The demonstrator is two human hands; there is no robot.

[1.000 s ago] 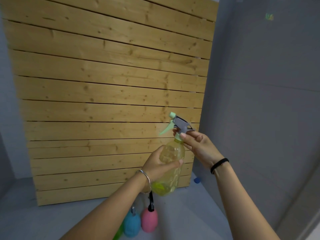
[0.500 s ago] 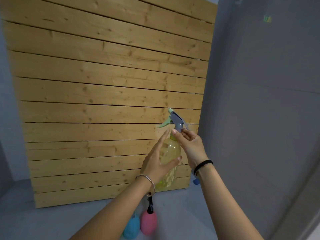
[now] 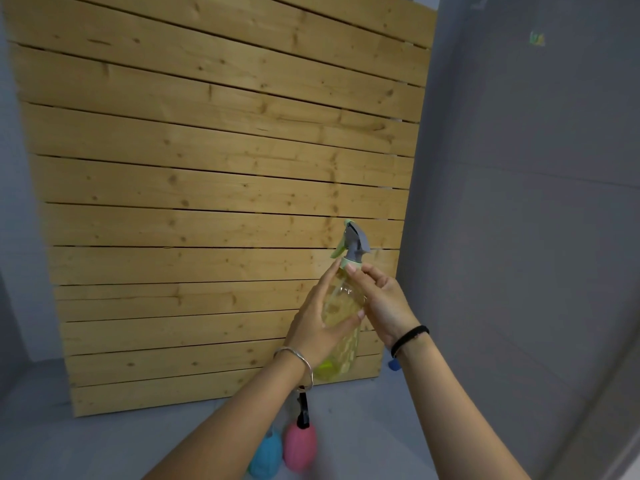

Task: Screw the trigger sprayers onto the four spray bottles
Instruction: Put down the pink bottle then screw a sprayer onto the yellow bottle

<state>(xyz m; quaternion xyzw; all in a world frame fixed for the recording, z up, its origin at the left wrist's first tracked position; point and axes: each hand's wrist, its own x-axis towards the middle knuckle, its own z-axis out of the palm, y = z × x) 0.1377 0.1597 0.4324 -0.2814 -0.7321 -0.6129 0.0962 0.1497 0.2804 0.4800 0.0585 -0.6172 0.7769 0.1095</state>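
I hold a clear yellow spray bottle upright in the air in front of a wooden slat panel. My left hand wraps around its body. A grey trigger sprayer with a pale green trigger and collar sits on the bottle's neck. My right hand pinches the green collar just under the sprayer with its fingertips. On the floor below stand a pink bottle with a black sprayer on it and a blue bottle, which my left arm partly hides.
The tall wooden slat panel leans upright behind the bottles. A grey wall rises to the right. A small blue thing lies on the grey floor by the panel's right corner.
The sprayer has turned on the neck, its nozzle swinging from pointing left to pointing away. My right hand moved from the sprayer's head down to the collar. The view drifted slightly.
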